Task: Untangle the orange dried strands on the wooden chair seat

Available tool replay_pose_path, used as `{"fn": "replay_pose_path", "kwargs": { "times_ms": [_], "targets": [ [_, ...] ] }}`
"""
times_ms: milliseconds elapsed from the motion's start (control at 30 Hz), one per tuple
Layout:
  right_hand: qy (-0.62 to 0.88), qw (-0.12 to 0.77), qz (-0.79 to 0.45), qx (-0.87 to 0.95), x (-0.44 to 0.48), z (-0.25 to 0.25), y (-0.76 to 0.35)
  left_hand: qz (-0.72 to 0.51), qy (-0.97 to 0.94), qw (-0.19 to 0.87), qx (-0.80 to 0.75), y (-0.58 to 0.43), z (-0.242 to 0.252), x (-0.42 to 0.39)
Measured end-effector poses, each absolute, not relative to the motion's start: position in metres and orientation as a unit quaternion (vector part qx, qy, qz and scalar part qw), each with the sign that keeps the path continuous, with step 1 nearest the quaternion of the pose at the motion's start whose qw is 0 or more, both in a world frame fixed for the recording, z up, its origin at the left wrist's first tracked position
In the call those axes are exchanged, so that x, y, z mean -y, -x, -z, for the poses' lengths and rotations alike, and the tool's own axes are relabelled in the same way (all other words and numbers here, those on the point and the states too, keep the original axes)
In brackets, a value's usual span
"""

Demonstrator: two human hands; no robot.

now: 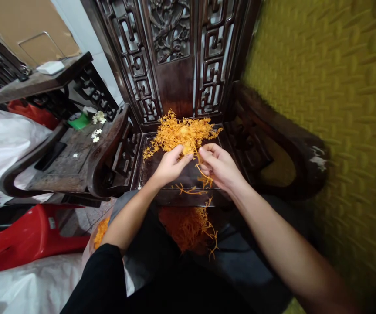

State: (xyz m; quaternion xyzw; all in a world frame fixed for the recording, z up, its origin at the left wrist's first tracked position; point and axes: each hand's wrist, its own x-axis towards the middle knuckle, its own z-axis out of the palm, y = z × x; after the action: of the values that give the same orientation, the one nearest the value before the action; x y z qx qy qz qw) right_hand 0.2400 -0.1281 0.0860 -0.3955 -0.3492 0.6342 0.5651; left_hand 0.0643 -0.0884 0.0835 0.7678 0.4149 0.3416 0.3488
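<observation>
A heap of orange plastic-looking sprigs (174,133) lies on the dark wooden seat (171,174), against the carved chair back. At the near edge of the heap, my left hand (172,165) pinches a yellow-orange piece (188,149) between thumb and fingers. Close to its right, my right hand (217,163) is closed on a thin orange stem (198,163) that hangs down. Loose orange stems (189,190) rest near the seat's front edge. Below, between my legs, is a reddish container (174,222) with more orange stems in it.
Carved armrests (282,131) flank the seat. On the left stand a wooden side table (73,161) with a green roll (79,121) and white flowers, a red plastic stool (37,231) and white sacks (5,144). A yellow textured mat (347,109) is at right.
</observation>
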Motion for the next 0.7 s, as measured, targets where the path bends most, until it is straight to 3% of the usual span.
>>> {"fn": "replay_pose_path", "kwargs": {
  "times_ms": [267, 433, 600, 700],
  "targets": [
    [0.466, 0.510, -0.487, 0.534, 0.128, -0.083, -0.253, -0.348, -0.747, 0.353, -0.443, -0.053, -0.101, 0.092],
    [0.492, 0.469, -0.422, 0.600, 0.132, -0.088, -0.252, -0.345, -0.787, 0.289, -0.422, -0.051, -0.104, 0.095],
    [0.496, 0.647, -0.377, 0.439, 0.126, -0.090, -0.276, -0.355, -0.753, 0.240, -0.499, -0.025, -0.107, 0.080],
    [0.501, 0.654, -0.386, 0.415, 0.122, -0.089, -0.285, -0.390, -0.679, 0.380, -0.493, -0.025, -0.104, 0.076]
  ]
}}
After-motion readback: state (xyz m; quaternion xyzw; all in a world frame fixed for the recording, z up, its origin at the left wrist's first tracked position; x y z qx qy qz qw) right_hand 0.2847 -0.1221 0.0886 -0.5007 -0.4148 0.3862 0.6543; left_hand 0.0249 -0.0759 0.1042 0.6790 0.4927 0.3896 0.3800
